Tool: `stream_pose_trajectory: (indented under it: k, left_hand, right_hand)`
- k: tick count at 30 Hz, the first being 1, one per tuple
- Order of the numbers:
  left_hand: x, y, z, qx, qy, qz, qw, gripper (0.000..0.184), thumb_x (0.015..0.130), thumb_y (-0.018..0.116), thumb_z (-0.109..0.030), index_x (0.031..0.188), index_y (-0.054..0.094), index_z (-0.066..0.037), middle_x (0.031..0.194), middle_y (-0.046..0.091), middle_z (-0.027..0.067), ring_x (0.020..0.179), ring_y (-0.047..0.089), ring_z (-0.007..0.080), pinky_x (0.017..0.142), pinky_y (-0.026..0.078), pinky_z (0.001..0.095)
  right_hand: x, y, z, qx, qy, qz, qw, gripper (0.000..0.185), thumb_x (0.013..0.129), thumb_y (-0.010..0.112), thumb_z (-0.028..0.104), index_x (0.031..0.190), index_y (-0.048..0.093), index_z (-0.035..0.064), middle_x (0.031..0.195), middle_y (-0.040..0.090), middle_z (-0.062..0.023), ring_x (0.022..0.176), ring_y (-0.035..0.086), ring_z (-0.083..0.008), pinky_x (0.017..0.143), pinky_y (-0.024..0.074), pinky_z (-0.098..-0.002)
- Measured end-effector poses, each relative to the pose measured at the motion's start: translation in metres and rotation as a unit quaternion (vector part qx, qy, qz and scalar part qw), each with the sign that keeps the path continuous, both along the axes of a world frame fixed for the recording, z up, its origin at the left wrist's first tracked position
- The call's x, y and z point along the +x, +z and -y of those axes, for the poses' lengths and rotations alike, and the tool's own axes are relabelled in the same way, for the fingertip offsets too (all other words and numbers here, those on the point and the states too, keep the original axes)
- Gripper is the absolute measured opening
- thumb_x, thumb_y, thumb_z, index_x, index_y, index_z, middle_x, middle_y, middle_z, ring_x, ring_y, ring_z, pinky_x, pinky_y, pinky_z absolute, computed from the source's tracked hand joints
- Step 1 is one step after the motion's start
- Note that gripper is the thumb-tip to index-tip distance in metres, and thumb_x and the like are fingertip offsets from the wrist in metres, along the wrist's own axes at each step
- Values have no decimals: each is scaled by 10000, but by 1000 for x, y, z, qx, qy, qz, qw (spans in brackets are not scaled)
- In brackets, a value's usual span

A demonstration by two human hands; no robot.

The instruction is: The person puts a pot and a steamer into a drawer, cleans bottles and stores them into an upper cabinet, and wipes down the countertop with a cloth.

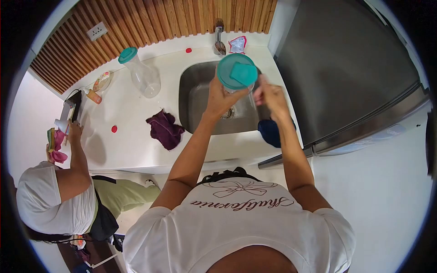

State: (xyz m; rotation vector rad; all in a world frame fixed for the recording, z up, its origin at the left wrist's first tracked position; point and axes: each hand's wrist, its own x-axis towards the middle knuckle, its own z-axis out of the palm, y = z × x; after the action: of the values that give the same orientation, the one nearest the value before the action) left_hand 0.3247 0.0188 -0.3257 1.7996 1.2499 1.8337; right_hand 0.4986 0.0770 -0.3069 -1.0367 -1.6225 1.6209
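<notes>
A clear plastic pitcher with a teal lid (227, 75) is held up over the steel sink (189, 98), seen from above. My left hand (220, 99) is wrapped round its near left side. Most of the pitcher's body is hidden beneath the lid. Just to the right of the lid is my right hand (271, 98), with its fingers blurred by motion; whether it touches the pitcher cannot be made out. Behind the sink stands the faucet (219, 43). A dark blue cloth (269, 133) hangs at the sink's front right, below my right wrist.
Left of the sink lie a maroon cloth (165, 129) and a second clear pitcher (145, 79) with a teal lid. A pump bottle (94, 96) is farther left. Another person (59, 195) works at the counter's left end. A dark refrigerator (346, 77) borders the right side.
</notes>
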Motion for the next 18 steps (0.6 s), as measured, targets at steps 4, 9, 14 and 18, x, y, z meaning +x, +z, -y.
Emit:
stream_pose_trajectory:
  k: [4,9,14,18]
  left_hand:
    - [1,13,-8,31,51,-28,998,642,647,759,-318,1136,496,4,1009,615,189,904,626,322,794,490,355]
    - [-4,23,-20,-39,121,-200,972,663,654,751,-332,1137,466,20,951,620,198,867,620,346,753,491,389]
    - [-10,45,-14,-57,115,-334,934,757,646,747,-359,1198,428,50,958,618,225,906,610,361,759,486,388]
    - [1,57,-8,-174,71,-292,938,767,615,734,-379,1146,434,86,886,617,225,861,619,349,753,486,381]
  right_hand:
    - [-4,47,21,347,-66,-148,924,213,822,656,164,979,641,21,1000,596,-92,759,595,-150,645,488,-234]
    - [10,53,-8,515,42,-46,855,240,814,607,56,1049,649,38,1080,603,-110,833,606,-194,748,487,-280]
    - [14,39,-19,560,14,-11,828,261,829,593,63,1086,627,27,1045,611,-122,890,609,-234,779,488,-301]
    - [11,45,-6,585,18,-25,810,295,845,584,99,1131,596,31,1139,571,-136,1026,560,-247,860,452,-319]
